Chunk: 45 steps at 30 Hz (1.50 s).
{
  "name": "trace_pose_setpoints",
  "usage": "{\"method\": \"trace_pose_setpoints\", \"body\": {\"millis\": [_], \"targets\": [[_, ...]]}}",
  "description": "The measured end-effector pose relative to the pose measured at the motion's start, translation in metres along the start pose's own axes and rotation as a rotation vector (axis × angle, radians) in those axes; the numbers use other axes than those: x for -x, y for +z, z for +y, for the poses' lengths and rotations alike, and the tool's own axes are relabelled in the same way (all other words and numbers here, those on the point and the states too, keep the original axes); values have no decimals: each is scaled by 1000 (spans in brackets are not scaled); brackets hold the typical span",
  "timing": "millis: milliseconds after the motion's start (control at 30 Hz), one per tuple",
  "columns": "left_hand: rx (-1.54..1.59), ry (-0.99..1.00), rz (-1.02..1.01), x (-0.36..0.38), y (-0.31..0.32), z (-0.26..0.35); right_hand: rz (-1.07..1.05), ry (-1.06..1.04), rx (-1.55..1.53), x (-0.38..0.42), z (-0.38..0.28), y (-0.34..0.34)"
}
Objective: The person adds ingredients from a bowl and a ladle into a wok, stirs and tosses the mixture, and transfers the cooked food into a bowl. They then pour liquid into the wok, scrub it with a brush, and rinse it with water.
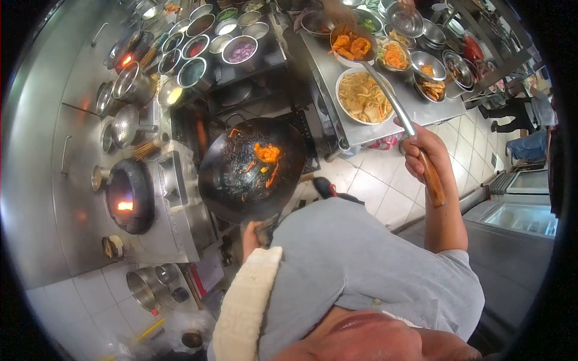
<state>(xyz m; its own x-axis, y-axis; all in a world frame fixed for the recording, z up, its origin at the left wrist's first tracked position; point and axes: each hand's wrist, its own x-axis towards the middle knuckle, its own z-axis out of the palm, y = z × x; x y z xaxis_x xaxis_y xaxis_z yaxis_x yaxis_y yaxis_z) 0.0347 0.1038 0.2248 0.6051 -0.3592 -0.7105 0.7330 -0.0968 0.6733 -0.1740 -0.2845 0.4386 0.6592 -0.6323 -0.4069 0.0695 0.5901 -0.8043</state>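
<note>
My right hand is closed around the wooden end of a long-handled ladle. The ladle's bowl is over the steel table and holds orange, sauce-coated food. Just below the bowl stands a big white bowl of noodle-like food in broth. At my other side, my left hand grips the near edge of a black wok, partly hidden by my sleeve and towel; its exact hold is hard to make out. Some orange food and dark sauce lie in the tilted wok.
A burner with a visible flame is on the left. Steel bowls of ingredients crowd the counter behind the wok. More filled dishes stand on the steel table. Another person's hand is at the table's far side.
</note>
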Motion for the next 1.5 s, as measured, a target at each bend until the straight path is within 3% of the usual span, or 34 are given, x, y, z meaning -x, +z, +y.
{"method": "trace_pose_setpoints", "body": {"millis": [200,633,700,833,933,1033,1267,1433,1500], "targets": [[164,-135,28,-5,8,4,72,11,89,-41,6,-8],[139,-170,95,-2,14,8,351,-94,971,-93,49,-16],[-63,-77,70,1,11,11,372,-95,1021,-89,54,-19],[103,-189,63,-4,15,10,439,-180,1231,-91,69,-37],[132,-127,113,1,24,16,461,-134,1290,-83,62,-27],[199,-188,9,-7,8,10,496,-201,1391,-81,67,-30],[271,-214,-58,-11,16,16,501,-163,1406,-72,65,-22],[225,-216,-42,-14,18,17,496,-293,1312,-71,80,-34],[339,-226,-101,-22,13,10,482,-225,1335,-68,70,-25]]}}
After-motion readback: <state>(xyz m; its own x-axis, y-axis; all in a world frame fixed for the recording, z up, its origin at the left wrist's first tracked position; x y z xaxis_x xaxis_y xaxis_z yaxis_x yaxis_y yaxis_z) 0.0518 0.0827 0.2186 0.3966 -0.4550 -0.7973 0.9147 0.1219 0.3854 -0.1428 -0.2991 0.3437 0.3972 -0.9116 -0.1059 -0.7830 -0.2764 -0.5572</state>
